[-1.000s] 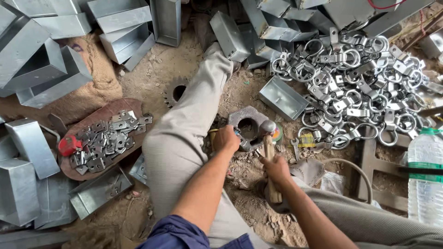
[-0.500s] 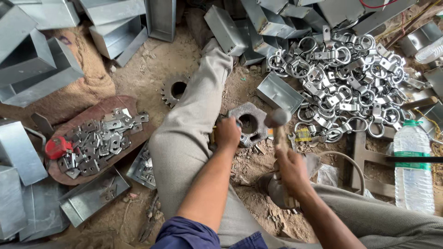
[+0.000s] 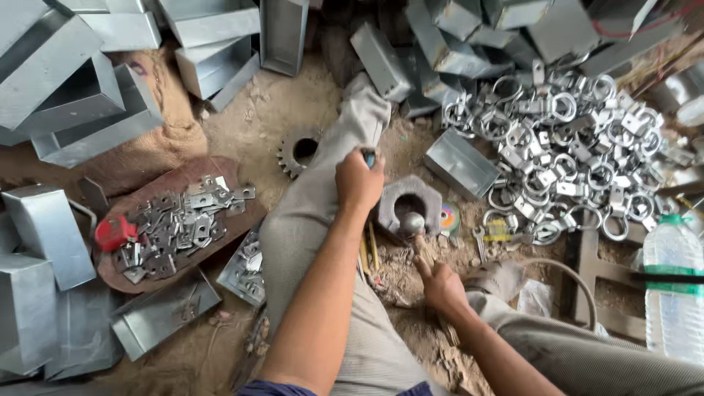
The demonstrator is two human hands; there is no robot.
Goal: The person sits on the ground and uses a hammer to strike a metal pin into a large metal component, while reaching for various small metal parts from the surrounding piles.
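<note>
I sit on dirt ground with my left leg stretched out. My right hand (image 3: 440, 284) grips a wooden-handled hammer (image 3: 412, 224); its steel head rests over the hole of a heavy hexagonal metal block (image 3: 425, 196). My left hand (image 3: 358, 178) is closed on a small tool with a blue-green tip (image 3: 369, 157), lifted to the left of the block, above my trouser leg. What sits inside the block's hole is hidden by the hammer head.
A pile of metal ring clamps (image 3: 565, 158) lies at the right. A flat tray of small metal plates (image 3: 176, 224) with a red object (image 3: 115, 232) lies left. Sheet-metal boxes (image 3: 66, 95) surround me. A gear (image 3: 298, 150), a plastic water bottle (image 3: 673, 293).
The hammer has come down from a raised position onto the hexagonal block. My left hand has drawn back from the block toward my leg. The view has shifted.
</note>
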